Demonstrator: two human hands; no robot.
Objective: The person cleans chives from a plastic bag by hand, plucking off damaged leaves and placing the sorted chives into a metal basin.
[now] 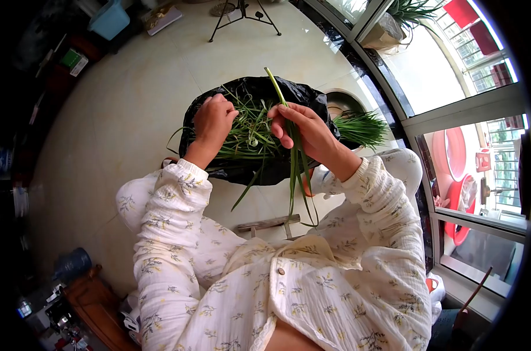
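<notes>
My right hand pinches a few garlic chives. Their pale, thicker ends point up and away from me, and the long flat leaves hang down toward my lap. My left hand is closed above the left side of a black plastic bag; whatever its fingers grip, if anything, is hidden. Loose, tangled green leaves and stems lie in the opened bag beneath both hands. Right of the bag, a neat bunch of chives rests with its tips pointing right, beside my right wrist.
A round basin stands behind the bunch. Near my legs is a small wooden stool. Tripod legs stand on the tiled floor ahead, with a blue bin at upper left. Glass doors run along the right.
</notes>
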